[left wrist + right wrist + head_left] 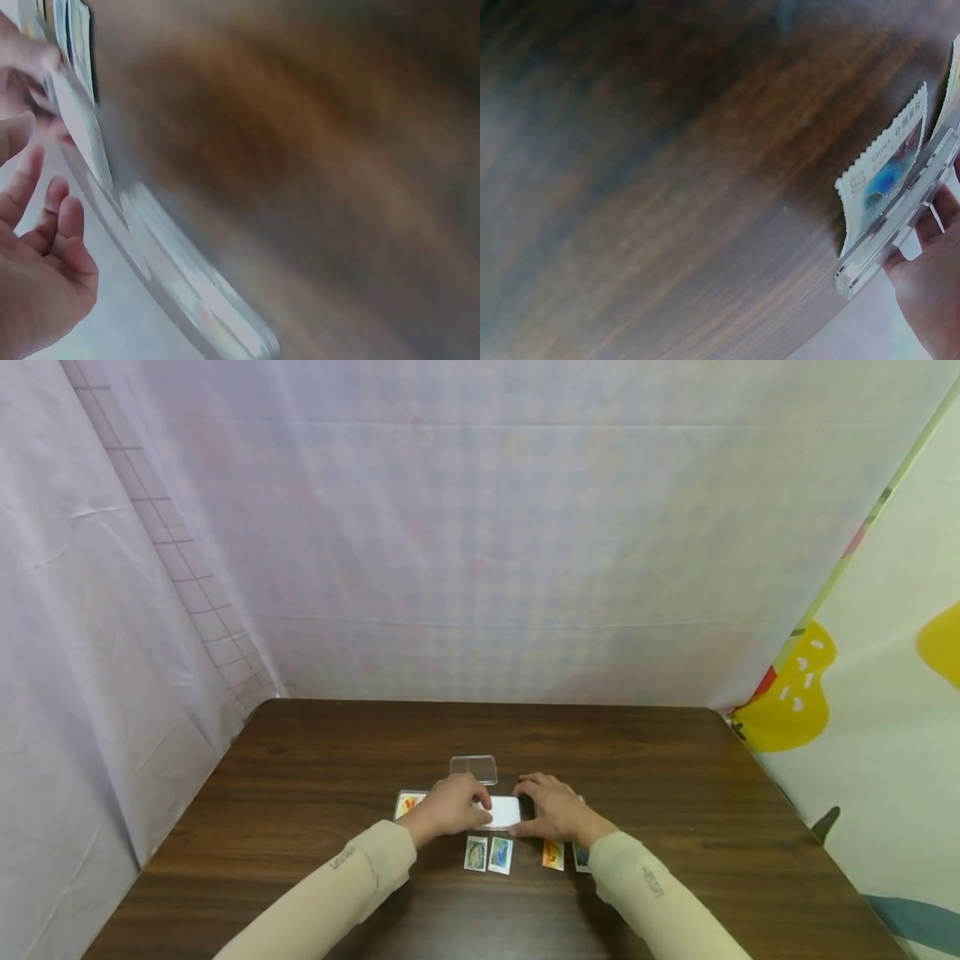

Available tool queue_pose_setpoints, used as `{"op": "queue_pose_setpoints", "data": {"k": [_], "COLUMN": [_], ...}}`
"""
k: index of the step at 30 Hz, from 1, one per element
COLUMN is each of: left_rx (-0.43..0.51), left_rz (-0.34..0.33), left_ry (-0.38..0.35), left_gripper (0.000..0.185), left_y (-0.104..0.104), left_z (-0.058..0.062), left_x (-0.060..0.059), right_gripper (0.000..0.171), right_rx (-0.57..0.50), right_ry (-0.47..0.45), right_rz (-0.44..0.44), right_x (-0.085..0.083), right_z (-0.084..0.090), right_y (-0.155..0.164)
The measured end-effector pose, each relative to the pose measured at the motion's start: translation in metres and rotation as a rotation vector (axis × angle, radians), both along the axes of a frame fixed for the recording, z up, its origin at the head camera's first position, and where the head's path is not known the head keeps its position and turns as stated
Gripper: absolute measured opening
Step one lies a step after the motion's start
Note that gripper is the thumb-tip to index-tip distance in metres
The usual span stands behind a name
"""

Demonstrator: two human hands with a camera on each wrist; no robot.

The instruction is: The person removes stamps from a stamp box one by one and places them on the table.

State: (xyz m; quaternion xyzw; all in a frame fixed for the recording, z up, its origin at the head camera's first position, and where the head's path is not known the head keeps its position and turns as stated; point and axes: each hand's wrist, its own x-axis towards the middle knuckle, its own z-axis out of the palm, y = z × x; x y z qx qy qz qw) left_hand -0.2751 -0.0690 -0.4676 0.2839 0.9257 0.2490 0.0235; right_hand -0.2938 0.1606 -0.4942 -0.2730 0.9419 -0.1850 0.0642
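Observation:
In the head view my left hand [448,804] is over the left part of a flat white-topped rectangle [505,812] with a clear rim. In the left wrist view its fingers [69,219] are loosely bent. My right hand [557,810] holds the right end of the white rectangle, thumb at the near edge and fingers at the far one. A clear plastic case [892,221] lies beneath the right hand, mostly covered in the head view. Close in front are stamps: a green one [476,853], a blue one [500,855] and a yellow-orange one [553,855].
Behind the hands, a clear plastic case [474,768] lies on the brown wooden table [360,743]. Another case holding an orange picture [408,802] shows partly beside the left wrist. A dark stamp [581,857] sits by the right sleeve. Pale curtains hang around the table.

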Motion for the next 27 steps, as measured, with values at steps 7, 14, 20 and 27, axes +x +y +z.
{"op": "queue_pose_setpoints", "data": {"k": [7,14,20,27], "left_rx": [0.003,-0.061,-0.079,-0.101], "left_rz": [0.143,0.203,0.19,0.183], "left_ry": [0.035,-0.052,-0.102,-0.117], "left_gripper": [0.032,0.059,0.068,0.07], "left_y": [-0.026,-0.045,-0.048,-0.045], "left_z": [0.0,-0.008,-0.013,-0.016], "left_x": [-0.029,-0.051,-0.062,-0.068], "right_gripper": [0.059,0.061,0.061,0.06], "right_rx": [-0.004,0.0,0.002,0.014], "right_ry": [-0.006,0.015,0.015,-0.005], "right_rz": [-0.003,0.004,0.005,-0.003], "right_x": [0.0,0.0,0.0,0.001], "right_z": [-0.001,-0.003,-0.003,-0.001], "right_y": [0.002,0.002,0.002,0.001]}}
